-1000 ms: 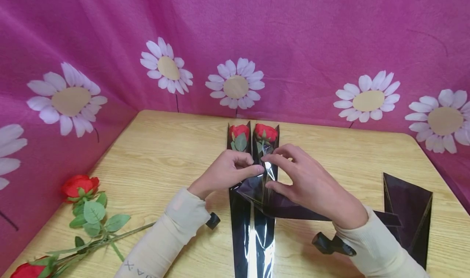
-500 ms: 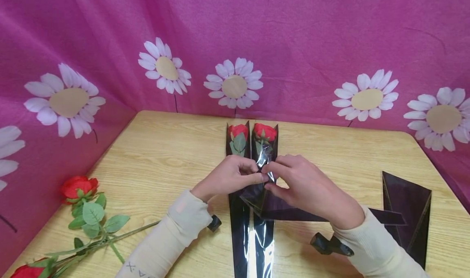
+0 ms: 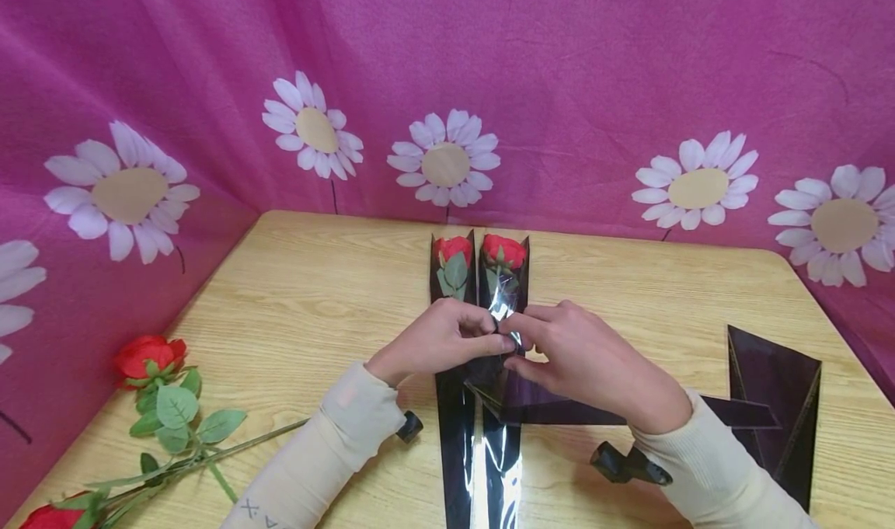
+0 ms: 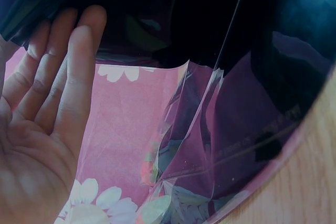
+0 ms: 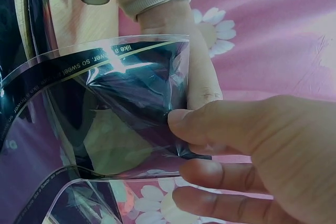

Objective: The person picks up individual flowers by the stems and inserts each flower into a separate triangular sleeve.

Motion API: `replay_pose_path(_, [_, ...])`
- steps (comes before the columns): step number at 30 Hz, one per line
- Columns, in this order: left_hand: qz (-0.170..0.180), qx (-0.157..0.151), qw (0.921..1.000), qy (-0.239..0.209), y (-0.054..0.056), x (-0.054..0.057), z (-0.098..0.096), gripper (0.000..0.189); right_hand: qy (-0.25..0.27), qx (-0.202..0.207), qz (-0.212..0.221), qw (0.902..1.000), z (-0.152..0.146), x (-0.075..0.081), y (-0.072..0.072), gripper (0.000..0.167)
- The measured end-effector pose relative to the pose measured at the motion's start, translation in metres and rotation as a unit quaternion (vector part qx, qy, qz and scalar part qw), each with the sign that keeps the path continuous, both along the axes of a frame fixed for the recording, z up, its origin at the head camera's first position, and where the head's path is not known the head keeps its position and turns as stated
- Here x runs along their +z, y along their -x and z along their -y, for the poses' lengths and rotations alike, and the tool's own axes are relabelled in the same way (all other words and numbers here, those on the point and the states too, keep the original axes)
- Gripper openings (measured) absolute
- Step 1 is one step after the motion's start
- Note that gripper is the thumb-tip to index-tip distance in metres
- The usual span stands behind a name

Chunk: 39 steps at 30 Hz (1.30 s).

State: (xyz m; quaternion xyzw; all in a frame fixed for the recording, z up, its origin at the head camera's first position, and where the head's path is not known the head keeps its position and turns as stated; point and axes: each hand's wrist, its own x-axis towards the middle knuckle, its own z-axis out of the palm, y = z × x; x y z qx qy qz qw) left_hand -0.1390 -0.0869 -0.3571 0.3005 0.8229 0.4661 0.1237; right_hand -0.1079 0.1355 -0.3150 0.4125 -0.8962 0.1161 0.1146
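In the head view, two red roses, one left [image 3: 455,250] and one right [image 3: 505,251], lie side by side in black sleeves. Over their middles stretches a dark, see-through flower sleeve [image 3: 566,407], its narrow tail running right. My left hand [image 3: 440,342] pinches this sleeve's wide end, its thumb meeting the right fingertips. My right hand [image 3: 587,362] grips the same end between thumb and fingers. Printed lettering edges the sleeve [image 5: 142,87] in the right wrist view, where the right thumb presses its rim. In the left wrist view, dark film [image 4: 142,30] partly covers the left fingertips.
Loose roses with green leaves lie at the left, one bloom [image 3: 150,358] farther back and another [image 3: 56,516] cut by the frame. Another dark sleeve [image 3: 776,389] lies on the right of the wooden table [image 3: 336,280]. A pink daisy-print cloth [image 3: 559,63] hangs behind.
Both hands have moved slightly toward the person, and their fingertips have come together on the sleeve's end. The sleeve has shifted a little right; the roses stay put.
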Motion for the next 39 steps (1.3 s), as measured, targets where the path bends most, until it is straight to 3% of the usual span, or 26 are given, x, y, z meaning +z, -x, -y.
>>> replay_pose_path(13, [-0.005,-0.007,1.0,0.001,0.0016,-0.0005,-0.001,0.016,-0.006,-0.002,0.028,0.9996,-0.0023,0.0023,0.0004,0.019])
replay_pose_path(24, [0.006,0.008,0.9999,0.001,0.0016,-0.0007,0.0017,0.023,-0.002,-0.005,0.069,0.9976,-0.0053,0.0033,-0.0007,0.017])
replay_pose_path(33, [0.011,0.026,0.9996,0.006,0.0016,-0.0007,0.0035,0.02,-0.005,-0.003,0.08,0.9968,-0.0074,0.0042,-0.0017,0.015])
replay_pose_path(39, [0.001,0.018,0.9998,0.001,0.0024,0.0012,0.0041,0.018,-0.005,0.016,0.069,0.9975,-0.008,0.0049,-0.0001,0.012])
